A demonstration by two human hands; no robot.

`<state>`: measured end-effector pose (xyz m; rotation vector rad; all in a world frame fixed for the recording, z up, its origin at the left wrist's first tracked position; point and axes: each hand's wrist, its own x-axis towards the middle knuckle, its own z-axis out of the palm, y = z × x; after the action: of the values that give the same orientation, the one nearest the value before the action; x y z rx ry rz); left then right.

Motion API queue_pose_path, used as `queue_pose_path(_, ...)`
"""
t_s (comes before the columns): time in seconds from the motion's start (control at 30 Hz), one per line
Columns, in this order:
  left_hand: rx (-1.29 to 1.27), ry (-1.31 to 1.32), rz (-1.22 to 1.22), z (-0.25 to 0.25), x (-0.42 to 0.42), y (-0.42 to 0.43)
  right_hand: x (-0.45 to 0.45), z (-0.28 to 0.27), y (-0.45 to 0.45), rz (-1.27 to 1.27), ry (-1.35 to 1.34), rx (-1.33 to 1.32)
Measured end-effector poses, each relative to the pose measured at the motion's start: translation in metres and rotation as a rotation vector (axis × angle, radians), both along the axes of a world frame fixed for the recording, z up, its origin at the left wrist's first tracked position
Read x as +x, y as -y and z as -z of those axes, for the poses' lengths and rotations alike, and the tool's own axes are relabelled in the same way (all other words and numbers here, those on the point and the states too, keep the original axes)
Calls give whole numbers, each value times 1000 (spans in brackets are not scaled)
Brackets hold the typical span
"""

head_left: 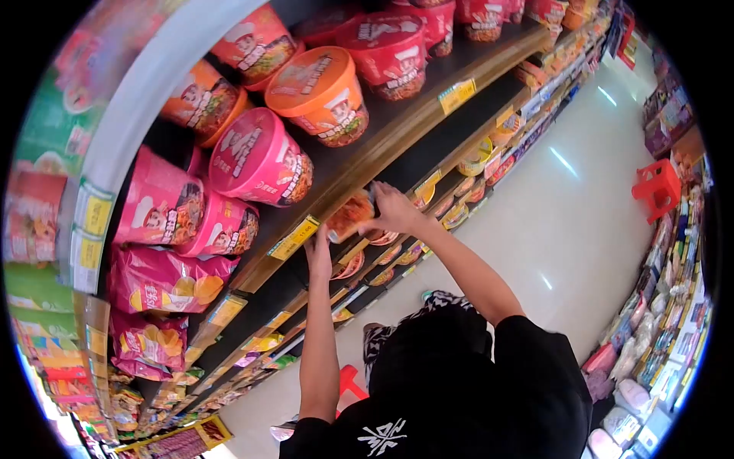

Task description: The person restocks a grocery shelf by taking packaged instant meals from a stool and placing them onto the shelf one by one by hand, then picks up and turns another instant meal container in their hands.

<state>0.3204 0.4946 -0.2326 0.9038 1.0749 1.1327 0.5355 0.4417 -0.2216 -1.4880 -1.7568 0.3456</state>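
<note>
Between my two hands is a food package [350, 216] with a red-orange food picture, looking like an instant noodle bowl; its lower part is partly hidden. It sits at the edge of a shelf, just under the upper shelf board. My right hand [394, 212] grips its right side with bent fingers. My left hand [319, 254] is at its lower left, fingers pointing up against it, close below a yellow price tag [293, 239]. Above stand pink noodle tubs [260, 157] and an orange noodle tub [317, 92].
Pink snack bags [172, 279] lie on the shelf at the left. Lower shelves hold several bowls, one a yellow bowl [475, 157]. A red stool [657, 190] stands on the shiny aisle floor [550, 176]. Across the aisle is another stocked shelf [650, 321].
</note>
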Motion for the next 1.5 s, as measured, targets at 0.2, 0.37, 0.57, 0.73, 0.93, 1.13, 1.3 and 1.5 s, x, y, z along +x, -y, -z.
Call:
queue_pose_path(0.2,-39,27,152,-7,12,-23,-17,26,-7,281,194,178)
queue_pose_path(0.37,-11,25,140,-2,28,-35,-31,35,-21,480,154,184)
queue_pose_path(0.57,-23,23,216,2,34,-59,-35,25,-23,543,102,50)
queue_pose_path(0.73,16,-6,171,-4,34,-49,-33,28,-13,512,41,187)
queue_pose_path(0.93,508,-326,28,7,-29,110,-55,16,124,110,-263,199)
queue_pose_path(1.13,111,-182,128,31,-121,242,-112,-9,223,-267,-329,-221)
queue_pose_path(1.3,50,-80,150,17,-152,259,-182,-7,230,-525,-308,-212)
queue_pose_path(1.5,71,-191,194,3,-190,288,-235,-14,225,-620,-160,-225)
